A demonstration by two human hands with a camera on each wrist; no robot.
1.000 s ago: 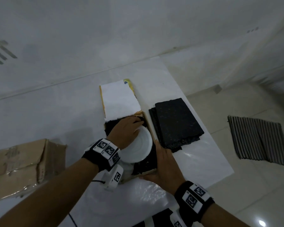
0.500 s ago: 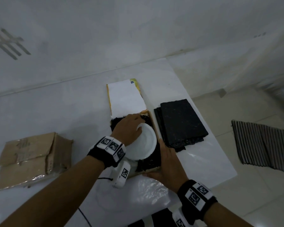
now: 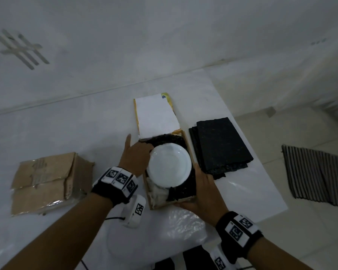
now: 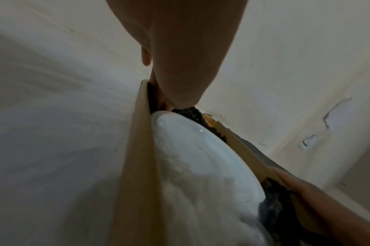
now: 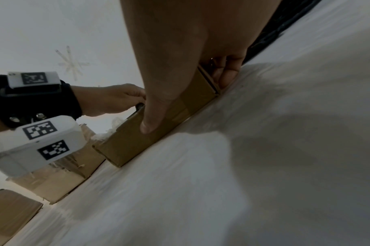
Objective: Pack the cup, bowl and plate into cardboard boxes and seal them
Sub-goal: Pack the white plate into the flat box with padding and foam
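Note:
A white plate (image 3: 169, 165) lies in an open cardboard box (image 3: 187, 140) lined with black foam, its white lid flap (image 3: 156, 115) folded back. My left hand (image 3: 136, 155) is at the plate's left rim, fingers curled down between the box wall (image 4: 138, 149) and the plate (image 4: 201, 158), thumb pointing away. My right hand (image 3: 203, 190) grips the box's near right corner. In the right wrist view its thumb (image 5: 150, 119) presses the box's near wall (image 5: 125, 146) and its fingers wrap the side. No cup or bowl is in view.
A stack of black foam sheets (image 3: 220, 145) lies right of the box. A taped cardboard box (image 3: 49, 180) sits at the left. Crumpled clear plastic (image 3: 183, 225) lies near me. The table edge (image 3: 269, 184) runs close on the right, with a striped mat (image 3: 318, 172) on the floor.
My left hand has slid off the top of the plate to its left rim, uncovering the plate. The right hand stays on the box corner.

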